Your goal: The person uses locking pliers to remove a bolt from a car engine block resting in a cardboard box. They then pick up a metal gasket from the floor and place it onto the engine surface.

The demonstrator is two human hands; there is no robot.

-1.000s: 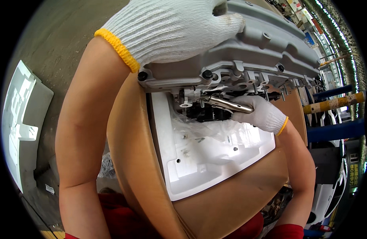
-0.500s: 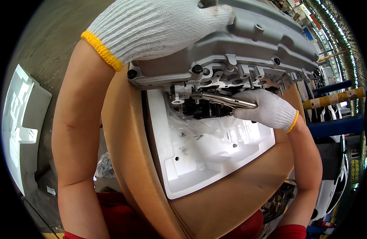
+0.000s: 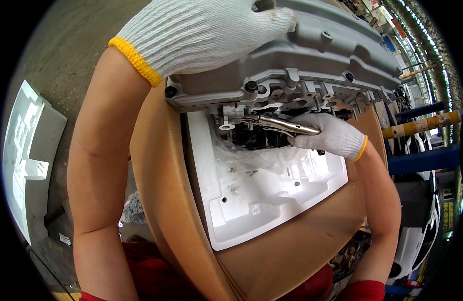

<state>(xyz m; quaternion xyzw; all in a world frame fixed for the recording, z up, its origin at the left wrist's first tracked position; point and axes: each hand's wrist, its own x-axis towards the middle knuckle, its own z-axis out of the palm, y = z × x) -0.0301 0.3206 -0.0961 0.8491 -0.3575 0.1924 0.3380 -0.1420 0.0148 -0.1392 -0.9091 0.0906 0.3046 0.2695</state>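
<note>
The grey cast-metal housing (image 3: 312, 60) is tilted up over the far edge of an open cardboard box (image 3: 161, 200), its ribbed underside with bolts and channels facing the camera. The left hand (image 3: 191, 35), in a white knit glove with a yellow cuff, lies spread over the top of the housing near its left end, gripping it. The right hand (image 3: 332, 135), gloved the same way, is clenched around the handles of metal pliers (image 3: 276, 123), whose nose reaches left to a small fitting on the housing's underside, close to its lower left corner.

Just below the housing, a white moulded foam tray (image 3: 241, 200) fills the box. Crumpled clear plastic film (image 3: 251, 155) lies in the tray's far part, under the pliers, and a few small screws (image 3: 234, 189) lie loose in the tray's recesses.

On the concrete floor (image 3: 66, 60) to the left of the box sits another white foam piece (image 3: 25, 150), well apart from it. To the right of the box are blue and yellow rails (image 3: 422, 125).
</note>
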